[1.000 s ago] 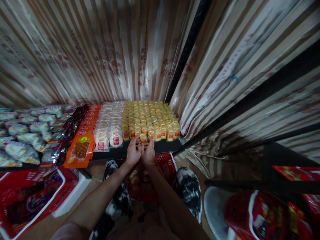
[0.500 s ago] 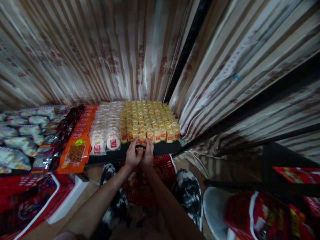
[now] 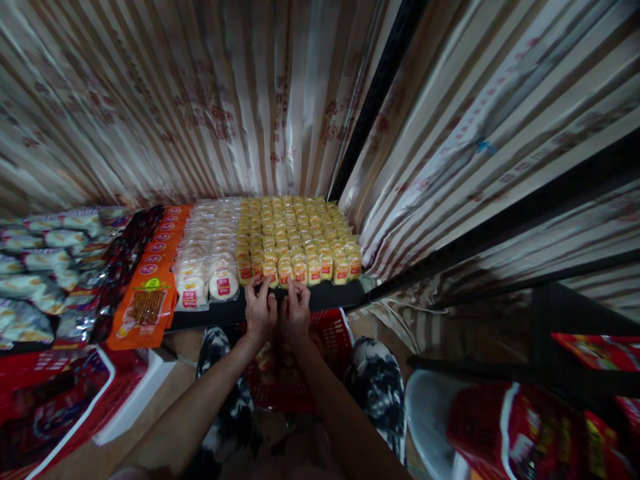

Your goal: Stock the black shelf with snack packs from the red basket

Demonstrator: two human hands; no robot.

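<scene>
Small yellow wrapped snack cakes [image 3: 300, 230] with red labels stand in tight rows on the dark shelf [image 3: 320, 295]. My left hand [image 3: 261, 312] is at their front edge, its fingers stretched forward and the fingertips against the lower front of the packets left of centre. Beside it, my right hand [image 3: 295, 312] reaches to the neighbouring front packets with its fingers extended and apart. Neither hand grips a packet. To the left lie rows of round white wrapped crackers [image 3: 224, 283] in clear wrappers.
Left along the shelf are orange snack bags [image 3: 145, 307], dark packets and white-and-blue packets [image 3: 30, 290]. Beneath my hands, between my knees, is a red basket [image 3: 333, 333] with packets inside. Another red basket [image 3: 100, 400] stands lower left. A black post [image 3: 375, 100] and striped curtain [image 3: 280, 80] rise behind.
My hands were close together with fingers curled inward; now they have moved apart and their fingers are stretched against the front packets. The left hand has shifted slightly left.
</scene>
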